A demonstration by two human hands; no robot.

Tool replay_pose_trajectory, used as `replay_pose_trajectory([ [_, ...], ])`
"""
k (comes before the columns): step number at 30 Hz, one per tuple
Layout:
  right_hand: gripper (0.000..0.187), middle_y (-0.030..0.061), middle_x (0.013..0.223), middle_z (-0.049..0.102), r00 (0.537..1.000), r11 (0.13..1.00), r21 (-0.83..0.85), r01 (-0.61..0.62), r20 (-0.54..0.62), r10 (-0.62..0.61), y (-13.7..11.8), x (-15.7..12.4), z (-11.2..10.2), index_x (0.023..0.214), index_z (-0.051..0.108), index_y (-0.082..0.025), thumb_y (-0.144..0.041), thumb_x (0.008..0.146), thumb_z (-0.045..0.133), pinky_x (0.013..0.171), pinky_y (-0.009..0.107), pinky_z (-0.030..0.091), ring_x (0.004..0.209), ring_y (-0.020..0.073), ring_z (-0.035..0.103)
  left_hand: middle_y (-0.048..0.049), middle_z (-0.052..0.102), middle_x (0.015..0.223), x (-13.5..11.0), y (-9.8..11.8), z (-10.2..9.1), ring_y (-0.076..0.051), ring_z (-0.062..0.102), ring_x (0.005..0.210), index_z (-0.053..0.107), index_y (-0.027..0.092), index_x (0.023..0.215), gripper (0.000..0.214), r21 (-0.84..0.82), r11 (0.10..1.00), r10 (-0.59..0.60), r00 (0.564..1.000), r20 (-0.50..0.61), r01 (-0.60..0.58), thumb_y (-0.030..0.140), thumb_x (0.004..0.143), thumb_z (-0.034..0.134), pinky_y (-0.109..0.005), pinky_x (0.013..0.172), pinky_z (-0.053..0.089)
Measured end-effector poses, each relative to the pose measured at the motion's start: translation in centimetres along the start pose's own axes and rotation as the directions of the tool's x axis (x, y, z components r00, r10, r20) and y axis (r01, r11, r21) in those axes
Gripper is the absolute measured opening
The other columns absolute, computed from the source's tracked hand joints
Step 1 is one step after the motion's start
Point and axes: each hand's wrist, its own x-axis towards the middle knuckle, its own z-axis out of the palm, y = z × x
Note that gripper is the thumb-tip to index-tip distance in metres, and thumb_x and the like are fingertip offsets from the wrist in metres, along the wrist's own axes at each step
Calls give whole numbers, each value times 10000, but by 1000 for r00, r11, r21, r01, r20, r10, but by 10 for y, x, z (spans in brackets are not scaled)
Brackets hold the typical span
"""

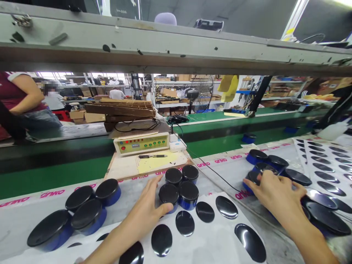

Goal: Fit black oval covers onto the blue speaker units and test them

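Observation:
My left hand (148, 207) lies on the bench with fingers stretched out and its thumb against the nearest of a cluster of small round blue cans with black lids (178, 187). My right hand (275, 192) reaches into a second group of blue cans (268, 163) at the right, its fingers curled over one of them; whether it grips that can I cannot make out. Between my arms lies a white sheet (214, 234) carrying several glossy black oval stickers (184, 222).
Larger blue cans with black lids (82, 212) sit at the left. A beige tester box with buttons (141, 143) and a pen on a yellow paper (152, 156) stand behind. More sticker sheets (327, 161) lie at the right. A green conveyor (55, 172) runs across; a person (19, 99) sits beyond.

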Motion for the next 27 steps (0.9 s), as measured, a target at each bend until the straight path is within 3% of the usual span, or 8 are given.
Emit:
replay_pose_trajectory([
  [3, 358, 89, 931, 622, 997, 964, 257, 70, 6, -74, -27, 4, -28, 948, 461, -229, -536, 786, 549, 739, 430, 472, 898, 307, 615, -53, 380, 1423, -5, 33, -10, -267, 435, 1268, 426, 345, 1334, 450, -22, 993, 111, 992, -66, -113, 360, 898, 538, -480, 1085, 346],
  [5, 337, 81, 1174, 586, 961, 768, 609, 201, 31, -276, -57, -3, -54, 908, 409, -251, -510, 808, 600, 793, 356, 485, 1052, 261, 589, -5, 333, 1452, -10, 59, -14, -250, 421, 1290, 488, 403, 1290, 352, -76, 972, 214, 973, -84, -221, 388, 939, 460, -430, 1081, 372],
  [8, 442, 43, 1328, 514, 771, 362, 892, 271, 24, -636, -104, -18, -89, 767, 304, -249, -447, 786, 699, 868, 303, 479, 1183, 228, 524, 43, 273, 1514, -17, 88, -19, -275, 329, 1367, 464, 453, 1327, 451, -218, 933, 292, 956, -15, -288, 472, 884, 544, -394, 1108, 338],
  [10, 481, 35, 1252, 551, 695, 263, 914, 309, -29, -719, -127, -23, -105, 755, 285, -248, -478, 774, 707, 762, 262, 504, 1053, 196, 583, 16, 381, 1476, -21, 95, -22, -294, 381, 1341, 468, 425, 1335, 647, -421, 890, 218, 974, 58, -174, 514, 740, 708, -383, 1101, 348],
  [14, 310, -33, 727, 544, 686, 262, 855, 448, -141, -714, -146, -21, -116, 778, 343, -244, -492, 958, 392, 483, 236, 405, 564, 117, 506, -40, 640, 1236, -33, 89, -33, -236, 620, 1107, 559, 320, 1258, 585, -829, 530, -156, 981, 112, 179, 554, 740, 695, -330, 968, 473],
  [18, 278, -41, 664, 545, 572, 251, 767, 590, -178, -801, -155, -27, -118, 799, 453, -240, -276, 1006, 272, 512, 225, 434, 539, 106, 538, -96, 698, 1125, -44, 78, -42, -218, 696, 902, 646, 186, 1145, 524, -930, 261, -346, 924, 160, 259, 559, 776, 656, -327, 849, 544],
  [21, 205, -19, 746, 612, 516, 190, 699, 690, -291, -805, -165, -37, -117, 894, 525, -229, -253, 996, 348, 565, 219, 464, 624, 112, 607, -88, 719, 1065, -48, 74, -43, -213, 680, 948, 671, 172, 1090, 504, -937, 250, -346, 926, 150, 246, 560, 768, 664, -302, 846, 545],
  [27, 230, -26, 655, 578, 595, 211, 699, 683, -365, -716, -176, -46, -111, 825, 544, -194, -282, 994, 416, 508, 222, 419, 539, 103, 552, -39, 714, 1064, -55, 76, -38, -235, 631, 1068, 626, 259, 1123, 540, -890, 403, -325, 942, 79, 213, 601, 711, 698, -318, 896, 513],
])
